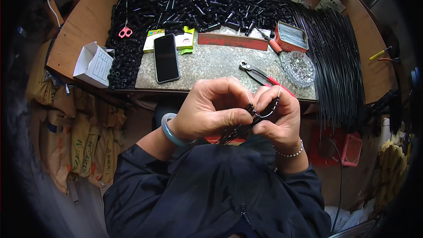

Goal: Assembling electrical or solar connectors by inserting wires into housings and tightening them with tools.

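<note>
My left hand [216, 105], with a pale blue bangle at its wrist, is closed, thumb and forefinger pinching a bundle of thin black strands [229, 135] whose ends hang below it. Close beside it, my right hand [282, 117] pinches a thin pale wire [266, 115] that curves between the hands and carries small dark pieces. Exactly how wire and strands join is hidden by my fingers. Just beyond the right hand, red-handled end-cutting pliers [255, 74] lie on the speckled work surface [207, 68].
Beyond lie a black phone [166, 59], a red bar [233, 41], a glass dish [298, 68], a red tin [291, 37] and a heap of black tubular parts [198, 0]. Long black rods [332, 61] fill the right side. Pink scissors [125, 31] and a white box [93, 65] are leftward.
</note>
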The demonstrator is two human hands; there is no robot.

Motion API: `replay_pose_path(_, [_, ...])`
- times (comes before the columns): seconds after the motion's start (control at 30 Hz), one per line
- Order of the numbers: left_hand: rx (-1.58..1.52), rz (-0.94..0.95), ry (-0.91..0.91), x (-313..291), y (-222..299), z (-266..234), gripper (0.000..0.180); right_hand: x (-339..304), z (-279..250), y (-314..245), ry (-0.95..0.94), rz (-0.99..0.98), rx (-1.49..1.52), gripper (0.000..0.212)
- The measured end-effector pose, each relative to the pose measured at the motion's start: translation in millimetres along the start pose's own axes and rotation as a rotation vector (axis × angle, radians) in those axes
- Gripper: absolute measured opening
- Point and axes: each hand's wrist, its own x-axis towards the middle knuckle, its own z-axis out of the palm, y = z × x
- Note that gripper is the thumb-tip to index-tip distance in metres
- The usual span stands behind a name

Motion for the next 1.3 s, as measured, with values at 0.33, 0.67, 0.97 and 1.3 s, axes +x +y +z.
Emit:
replay_pose_path(0.33, [0.405,0.222,0.158,-10,-2,1,0.019,1,9,9,0.126,-0.126,-0.188,0.02])
replay_pose_path(0.67, [0.287,0.166,0.143,-24,-21,-20,0.028,-5,12,18,0.112,-0.128,-0.171,0.027])
replay_pose_path(0.97, [1.8,0.107,1.09,-110,-17,-239,0.017,-7,11,12,0.075,-0.115,-0.168,0.035])
replay_pose_path(1.3, [1.938,-0.103,1.072,-109,-9,-274,0.017,0,9,23,0.14,-0.015,-0.121,0.031])
